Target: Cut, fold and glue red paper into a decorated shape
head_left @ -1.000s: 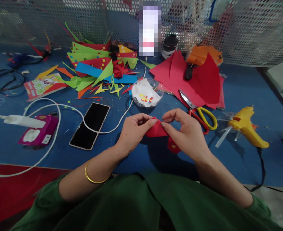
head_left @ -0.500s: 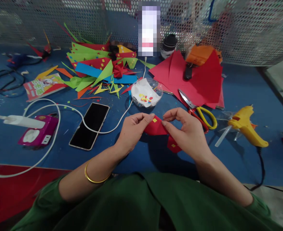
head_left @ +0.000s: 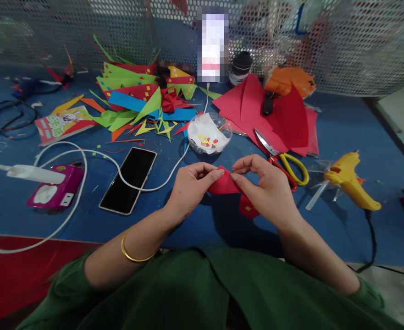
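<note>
Both my hands pinch one piece of red paper [head_left: 224, 183] above the table. My left hand [head_left: 191, 188] grips its left end, with the thumb lying over the top. At the other end my right hand [head_left: 265, 190] pinches the paper between thumb and forefinger. A lower red part with a small yellow square on it hangs below my right fingers. Just beyond my hands stands a clear bowl [head_left: 226, 145] lined with white paper, holding small yellow and red paper bits. Scissors [head_left: 293, 169] with red and yellow handles lie right of my right hand.
A yellow glue gun [head_left: 348, 176] lies at the right. Red sheets [head_left: 250, 107] and cut coloured pieces [head_left: 129, 96] cover the back. At left are a black phone [head_left: 129, 178], a purple power socket [head_left: 66, 188] and a looping white cable [head_left: 162, 187]. A mesh panel [head_left: 119, 27] bounds the table.
My left thumb has slid slightly right over the red paper. The yellow square that showed beside it is now out of sight. My right hand has barely moved.
</note>
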Available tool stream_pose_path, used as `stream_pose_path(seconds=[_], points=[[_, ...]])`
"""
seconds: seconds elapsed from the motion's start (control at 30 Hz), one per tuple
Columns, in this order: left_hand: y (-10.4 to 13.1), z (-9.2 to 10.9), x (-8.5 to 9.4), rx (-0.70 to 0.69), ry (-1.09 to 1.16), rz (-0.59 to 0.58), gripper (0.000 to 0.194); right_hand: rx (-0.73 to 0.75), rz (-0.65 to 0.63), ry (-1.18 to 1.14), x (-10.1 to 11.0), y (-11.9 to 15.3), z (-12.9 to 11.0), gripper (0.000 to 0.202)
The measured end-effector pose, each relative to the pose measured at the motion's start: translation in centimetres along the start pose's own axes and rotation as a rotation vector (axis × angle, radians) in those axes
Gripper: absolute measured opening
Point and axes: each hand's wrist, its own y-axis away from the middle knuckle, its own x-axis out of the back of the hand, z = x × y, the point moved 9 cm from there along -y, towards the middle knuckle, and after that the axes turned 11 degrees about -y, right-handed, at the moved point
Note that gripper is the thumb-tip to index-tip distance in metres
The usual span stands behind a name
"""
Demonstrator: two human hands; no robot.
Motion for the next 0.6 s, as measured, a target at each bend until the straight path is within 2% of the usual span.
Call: stream_pose_path(seconds=[0.1, 0.33, 0.47, 0.6], points=[[0.0, 0.3, 0.0, -0.013, 0.015, -0.004, 0.028, 0.002, 0.007, -0.004, 0.0, 0.0, 0.0, 0.007], [0.0, 0.2, 0.0, -0.005, -0.013, -0.003, 0.025, 0.022, -0.031, 0.021, -0.1, 0.0, -0.3, 0.006], [0.1, 0.5, -0.4, 0.006, -0.015, -0.053, 0.033, 0.039, 0.022, 0.033, 0.6, -0.2, -0.2, 0.006], [0.2, 0.1, -0.9, 0.078, -0.052, -0.142, 0.025, 0.077, 0.045, 0.065, 0.8, -0.3, -0.7, 0.006]])
